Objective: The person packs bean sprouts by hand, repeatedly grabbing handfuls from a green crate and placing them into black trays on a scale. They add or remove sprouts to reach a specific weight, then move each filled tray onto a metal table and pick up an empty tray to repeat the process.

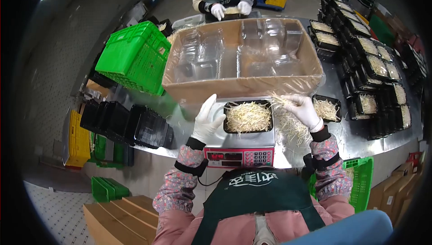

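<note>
A black tray of bean sprouts (248,117) rests on the metal plate of a red scale (239,157) with a lit display. Beside the tray's left edge is my gloved left hand (208,121), its thumb and fingers apart and nothing in it. My gloved right hand (302,110), right of the tray, pinches a small bunch of sprouts (280,101). Under that hand lies a loose pile of sprouts (292,129) on the metal table (180,130). A second black tray of sprouts (326,109) sits just right of my right hand.
A cardboard box (243,86) of clear plastic lids stands behind the scale. Green crate (130,58) and stacked empty black trays (146,126) are at left. Filled trays (375,67) are piled at right. Across the table, a gloved co-worker (231,9) holds a tray.
</note>
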Demonstrator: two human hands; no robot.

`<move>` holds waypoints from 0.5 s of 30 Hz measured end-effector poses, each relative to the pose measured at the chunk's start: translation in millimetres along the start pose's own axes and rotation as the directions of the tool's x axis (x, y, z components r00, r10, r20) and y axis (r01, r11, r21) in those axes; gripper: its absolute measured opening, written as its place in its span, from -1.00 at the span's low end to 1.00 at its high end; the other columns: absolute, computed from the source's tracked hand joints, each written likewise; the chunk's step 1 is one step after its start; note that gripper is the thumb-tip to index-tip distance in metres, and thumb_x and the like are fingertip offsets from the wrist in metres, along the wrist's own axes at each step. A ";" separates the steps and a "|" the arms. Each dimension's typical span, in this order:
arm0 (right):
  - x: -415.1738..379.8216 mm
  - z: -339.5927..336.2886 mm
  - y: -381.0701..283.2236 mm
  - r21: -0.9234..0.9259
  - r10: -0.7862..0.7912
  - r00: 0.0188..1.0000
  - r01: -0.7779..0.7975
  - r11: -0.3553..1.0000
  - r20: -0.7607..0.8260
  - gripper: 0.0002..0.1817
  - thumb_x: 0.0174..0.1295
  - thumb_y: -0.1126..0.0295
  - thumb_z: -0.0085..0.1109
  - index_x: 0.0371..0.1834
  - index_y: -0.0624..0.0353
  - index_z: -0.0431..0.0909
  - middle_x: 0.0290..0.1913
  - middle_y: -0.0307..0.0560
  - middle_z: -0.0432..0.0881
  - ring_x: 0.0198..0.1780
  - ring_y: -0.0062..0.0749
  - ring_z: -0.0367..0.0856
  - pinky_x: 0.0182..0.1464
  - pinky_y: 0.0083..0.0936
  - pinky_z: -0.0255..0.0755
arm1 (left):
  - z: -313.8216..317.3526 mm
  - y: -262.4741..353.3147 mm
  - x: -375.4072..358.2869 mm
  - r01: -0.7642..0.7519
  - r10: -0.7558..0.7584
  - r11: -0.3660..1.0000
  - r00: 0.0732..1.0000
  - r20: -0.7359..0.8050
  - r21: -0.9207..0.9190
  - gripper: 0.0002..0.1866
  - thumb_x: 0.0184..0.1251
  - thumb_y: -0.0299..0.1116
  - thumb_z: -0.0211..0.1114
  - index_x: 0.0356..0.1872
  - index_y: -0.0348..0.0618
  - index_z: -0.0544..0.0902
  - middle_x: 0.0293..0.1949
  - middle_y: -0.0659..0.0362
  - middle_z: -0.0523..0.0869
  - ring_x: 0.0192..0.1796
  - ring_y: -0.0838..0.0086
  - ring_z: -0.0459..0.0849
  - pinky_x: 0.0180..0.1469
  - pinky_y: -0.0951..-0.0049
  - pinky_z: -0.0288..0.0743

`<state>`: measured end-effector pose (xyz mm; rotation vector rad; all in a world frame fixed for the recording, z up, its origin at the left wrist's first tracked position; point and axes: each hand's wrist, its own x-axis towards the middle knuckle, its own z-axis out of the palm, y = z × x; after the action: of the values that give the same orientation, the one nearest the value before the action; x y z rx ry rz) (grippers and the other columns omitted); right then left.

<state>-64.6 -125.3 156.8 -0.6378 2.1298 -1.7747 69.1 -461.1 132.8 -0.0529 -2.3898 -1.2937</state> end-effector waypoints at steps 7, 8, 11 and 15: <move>24.2 46.7 4.9 -0.225 -0.235 0.961 0.264 0.938 0.146 -0.66 0.22 0.50 0.28 0.09 0.24 0.66 -0.17 -0.03 0.70 -0.13 -0.41 0.64 -0.02 -0.54 0.48 | 18.8 -10.2 -2.8 -0.079 -0.033 0.919 0.961 0.273 0.387 0.32 -0.22 0.08 0.63 0.49 -0.43 0.03 0.42 -0.31 0.23 0.52 -0.19 0.09 0.52 0.05 0.04; 24.8 61.6 7.1 -0.268 -0.250 0.950 0.294 0.917 0.187 -0.66 0.21 0.49 0.27 0.07 0.22 0.66 -0.19 0.01 0.69 -0.15 -0.33 0.65 -0.03 -0.51 0.49 | 31.7 -8.7 0.7 -0.123 -0.005 0.907 0.953 0.302 0.403 0.32 -0.22 0.10 0.62 0.49 -0.42 0.03 0.41 -0.30 0.24 0.52 -0.20 0.08 0.52 0.02 0.03; 32.7 87.4 60.3 -0.478 -0.361 0.884 0.464 0.745 0.297 -0.68 0.19 0.36 0.27 0.04 0.07 0.69 -0.12 -0.01 0.67 -0.02 -0.10 0.62 0.05 -0.32 0.51 | 60.4 -9.6 -0.4 -0.172 0.046 0.870 0.962 0.270 0.463 0.22 -0.20 0.10 0.59 0.46 -0.38 0.16 0.35 -0.28 0.35 0.44 -0.13 0.27 0.44 -0.01 0.14; 29.7 84.4 51.4 -0.459 -0.257 0.911 0.388 0.799 0.323 -0.66 0.22 0.33 0.24 0.08 0.05 0.67 -0.07 -0.03 0.63 0.03 -0.10 0.60 0.08 -0.31 0.49 | 65.5 2.7 5.1 -0.202 0.136 0.898 0.972 0.189 0.392 0.09 -0.18 -0.04 0.58 0.41 -0.35 0.26 0.26 -0.15 0.49 0.29 -0.02 0.46 0.35 0.10 0.30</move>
<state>-56.0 -204.9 91.6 -1.3609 2.4275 -1.1490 42.6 -407.5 105.6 -0.2427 -2.6739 -0.7133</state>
